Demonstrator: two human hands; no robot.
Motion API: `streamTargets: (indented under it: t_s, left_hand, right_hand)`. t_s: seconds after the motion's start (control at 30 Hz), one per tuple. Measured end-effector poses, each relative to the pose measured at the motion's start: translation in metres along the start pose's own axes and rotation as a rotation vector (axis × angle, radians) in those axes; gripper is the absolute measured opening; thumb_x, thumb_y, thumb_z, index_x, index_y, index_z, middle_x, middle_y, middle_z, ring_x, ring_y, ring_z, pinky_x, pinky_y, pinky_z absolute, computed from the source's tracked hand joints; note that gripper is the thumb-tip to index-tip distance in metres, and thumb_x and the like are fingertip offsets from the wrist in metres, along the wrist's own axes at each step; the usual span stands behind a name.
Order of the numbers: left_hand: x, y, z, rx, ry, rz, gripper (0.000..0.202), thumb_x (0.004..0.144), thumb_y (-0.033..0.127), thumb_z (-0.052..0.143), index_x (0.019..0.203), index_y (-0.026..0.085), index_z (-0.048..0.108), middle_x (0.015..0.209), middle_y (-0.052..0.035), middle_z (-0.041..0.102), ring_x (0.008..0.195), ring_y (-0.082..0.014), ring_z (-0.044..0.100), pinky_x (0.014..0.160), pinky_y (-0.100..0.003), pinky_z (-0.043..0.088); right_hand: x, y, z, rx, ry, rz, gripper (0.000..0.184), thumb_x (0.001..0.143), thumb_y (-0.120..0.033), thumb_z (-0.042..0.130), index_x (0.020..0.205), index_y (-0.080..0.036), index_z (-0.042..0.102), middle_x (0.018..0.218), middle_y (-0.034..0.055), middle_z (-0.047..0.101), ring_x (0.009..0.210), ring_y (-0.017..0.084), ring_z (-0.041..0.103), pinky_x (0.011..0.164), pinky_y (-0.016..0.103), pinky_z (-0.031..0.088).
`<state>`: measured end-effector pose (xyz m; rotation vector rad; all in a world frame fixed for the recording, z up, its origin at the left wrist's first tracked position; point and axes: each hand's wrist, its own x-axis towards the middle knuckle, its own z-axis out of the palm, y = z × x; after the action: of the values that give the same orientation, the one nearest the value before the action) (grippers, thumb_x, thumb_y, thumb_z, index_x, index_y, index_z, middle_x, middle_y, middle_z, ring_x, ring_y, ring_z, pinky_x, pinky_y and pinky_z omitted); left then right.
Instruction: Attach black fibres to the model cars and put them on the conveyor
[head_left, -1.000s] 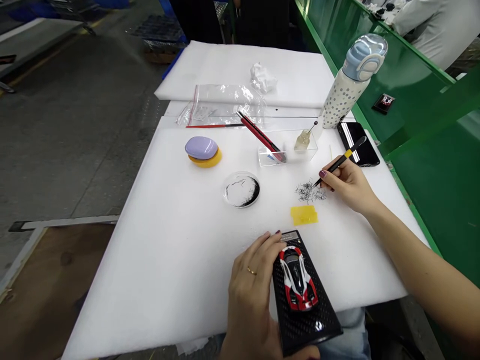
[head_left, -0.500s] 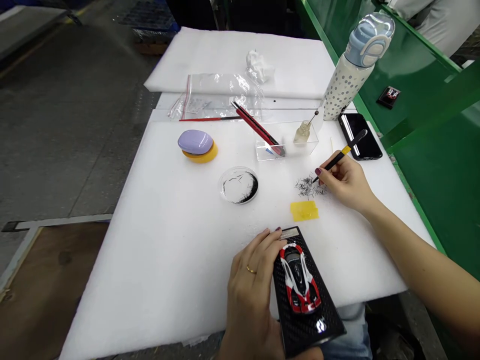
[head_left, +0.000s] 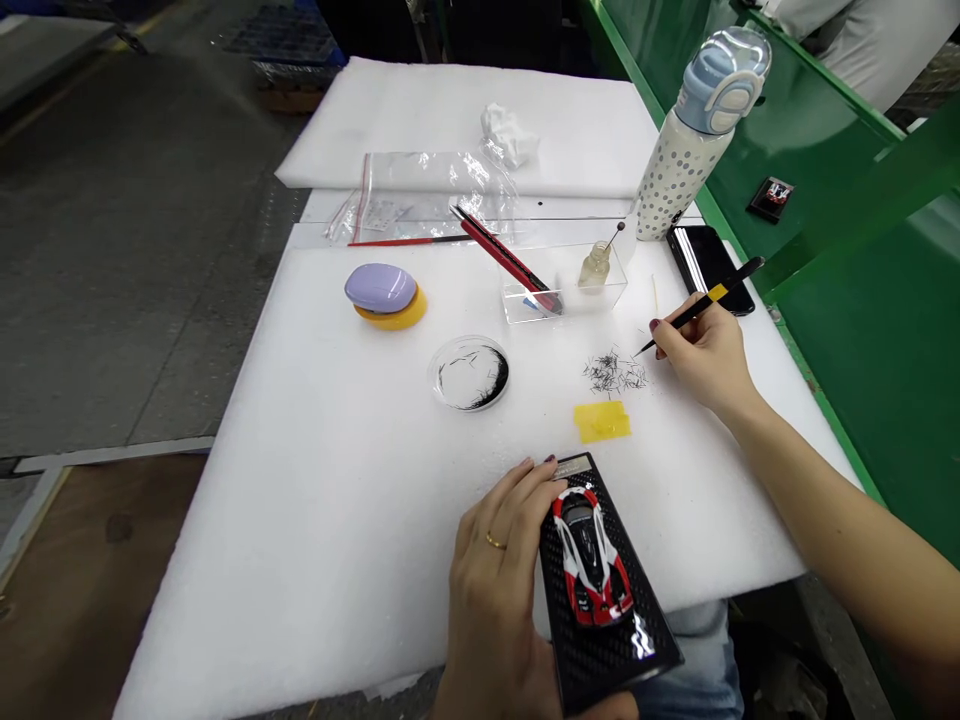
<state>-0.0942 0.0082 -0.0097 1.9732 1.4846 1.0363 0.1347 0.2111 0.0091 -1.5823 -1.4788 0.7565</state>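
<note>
My left hand (head_left: 499, 580) grips the left edge of a black textured base plate (head_left: 609, 640) at the near edge of the white foam sheet (head_left: 315, 480). A small red, white and black model car (head_left: 590, 556) sits on that plate. My right hand (head_left: 701, 355) pinches a thin black tool with a yellow band (head_left: 701, 305), its tip just right of a pile of tiny black slivers (head_left: 615, 374). A yellow tape piece (head_left: 602, 421) lies just below the pile.
A round clear dish with black slivers (head_left: 470, 374), a purple and yellow case (head_left: 384, 294), a clear box with red-black tools (head_left: 562, 285), a small glue bottle (head_left: 595, 267), a dotted water bottle (head_left: 694, 135), a black phone (head_left: 707, 268) and a plastic bag (head_left: 427, 195) lie farther back. A green bench runs along the right.
My right hand lifted the tool tip off the sliver pile and drew it slightly right and back. The left hand stayed on the plate; the view shifted a little.
</note>
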Motion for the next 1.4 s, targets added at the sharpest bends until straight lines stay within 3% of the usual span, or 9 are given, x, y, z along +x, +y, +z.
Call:
streamTargets:
  t_s: [0.27,0.4,0.6,0.73,0.8,0.9,1.0,1.17,1.4]
  left_hand:
    - [0.000,-0.001,0.000,0.025,0.011,-0.005,0.086,0.091,0.087,0.026,0.146,0.024,0.046,0.149,-0.0093,0.059,0.142,-0.0309,0.050,0.113,-0.045,0.042]
    - [0.000,0.000,-0.001,0.023,0.004,-0.012,0.066,0.101,0.070,0.030,0.146,0.025,0.046,0.149,-0.0075,0.058,0.143,-0.0286,0.049,0.114,-0.043,0.040]
    - [0.001,0.001,-0.001,0.011,0.031,0.005,0.095,0.087,0.091,0.025,0.146,0.020,0.048,0.149,-0.0117,0.058,0.142,-0.0353,0.050,0.113,-0.049,0.041]
    - [0.000,-0.003,0.003,0.065,0.005,0.005,0.053,0.105,0.053,0.031,0.145,0.023,0.048,0.148,-0.0081,0.060,0.143,-0.0288,0.050,0.112,-0.045,0.042]
    - [0.000,-0.004,0.005,0.065,0.020,-0.001,0.047,0.105,0.044,0.031,0.143,0.024,0.049,0.146,-0.0079,0.062,0.142,-0.0281,0.051,0.111,-0.044,0.043]
    - [0.003,-0.003,0.005,0.029,0.050,0.042,0.068,0.096,0.068,0.034,0.141,0.020,0.050,0.145,-0.0138,0.061,0.139,-0.0355,0.054,0.109,-0.050,0.044]
    - [0.007,0.001,0.002,0.007,-0.019,0.099,0.099,0.080,0.090,0.040,0.146,0.017,0.043,0.150,-0.0192,0.055,0.140,-0.0409,0.051,0.112,-0.054,0.040]
    - [0.012,0.005,-0.002,-0.050,-0.053,0.107,0.087,0.085,0.083,0.038,0.146,0.020,0.042,0.157,-0.0187,0.047,0.138,-0.0377,0.053,0.108,-0.050,0.041]
    - [0.014,0.005,-0.003,-0.007,-0.097,0.113,0.089,0.078,0.081,0.050,0.144,0.022,0.044,0.157,-0.0172,0.050,0.134,-0.0386,0.055,0.105,-0.050,0.040]
  right_hand:
    - [0.002,0.003,0.000,0.033,-0.026,-0.035,0.021,0.077,-0.022,0.075,0.068,-0.026,0.057,0.053,-0.0003,0.063,0.052,0.017,0.058,0.050,0.034,0.041]
    - [0.003,0.001,0.001,0.003,-0.056,-0.028,0.022,0.079,-0.021,0.074,0.068,-0.025,0.056,0.053,0.0005,0.063,0.053,0.018,0.056,0.051,0.034,0.039]
    - [0.006,-0.001,-0.001,0.078,-0.106,0.031,0.027,0.081,-0.027,0.080,0.069,-0.024,0.056,0.054,0.0005,0.061,0.051,0.015,0.052,0.051,0.033,0.040]
    - [-0.005,-0.011,-0.010,0.356,-0.220,0.086,0.040,0.070,-0.050,0.089,0.071,-0.024,0.059,0.057,0.0001,0.062,0.050,0.013,0.050,0.047,0.030,0.039]
    - [-0.018,-0.018,-0.015,0.445,-0.274,0.110,0.048,0.061,-0.056,0.094,0.068,-0.023,0.060,0.058,-0.0002,0.063,0.051,0.012,0.052,0.046,0.028,0.039]
    - [-0.046,-0.024,-0.020,0.509,-0.327,0.107,0.046,0.061,-0.054,0.095,0.065,-0.023,0.062,0.057,-0.0015,0.062,0.053,0.013,0.055,0.048,0.028,0.041]
    - [-0.074,-0.025,-0.018,0.518,-0.360,0.069,0.037,0.072,-0.050,0.090,0.068,-0.023,0.063,0.057,-0.0022,0.061,0.054,0.013,0.056,0.048,0.028,0.043]
    - [-0.097,-0.025,-0.006,0.552,-0.404,0.016,0.025,0.083,-0.038,0.083,0.074,-0.024,0.065,0.062,-0.0017,0.065,0.056,0.012,0.058,0.049,0.026,0.044]
    - [-0.099,-0.034,0.000,0.509,-0.420,0.018,0.030,0.079,-0.043,0.085,0.072,-0.023,0.064,0.066,0.0004,0.067,0.056,0.013,0.061,0.046,0.025,0.047]
